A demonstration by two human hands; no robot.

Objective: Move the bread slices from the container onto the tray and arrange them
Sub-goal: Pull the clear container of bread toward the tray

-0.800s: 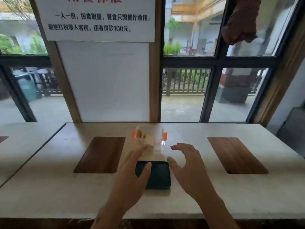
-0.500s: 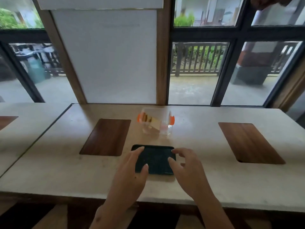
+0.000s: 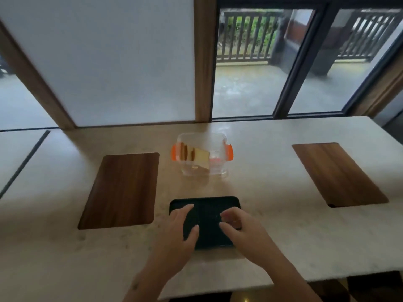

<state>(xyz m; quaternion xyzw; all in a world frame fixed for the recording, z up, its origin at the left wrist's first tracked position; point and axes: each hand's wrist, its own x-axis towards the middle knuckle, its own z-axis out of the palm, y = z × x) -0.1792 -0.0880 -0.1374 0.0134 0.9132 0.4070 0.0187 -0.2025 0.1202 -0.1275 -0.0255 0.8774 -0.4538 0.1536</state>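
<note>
A clear plastic container (image 3: 218, 168) with orange side clips stands on the pale table, with several bread slices (image 3: 194, 156) leaning inside it. In front of it lies a small dark tray (image 3: 206, 205). My left hand (image 3: 176, 236) rests over the tray's left side, fingers spread. My right hand (image 3: 242, 229) hovers over the tray's right side with fingers curled, holding nothing. Whether the hands touch the tray is unclear. Both hands are well short of the container.
Two dark wooden inlays sit in the table top, one at the left (image 3: 122, 190) and one at the right (image 3: 338, 173). The table's front edge (image 3: 305, 280) runs near my forearms. Windows and a white panel stand right behind the table.
The view has tilted down and closer to the table. Both hands have dropped from near the container to over the tray, and my right fingers have curled.
</note>
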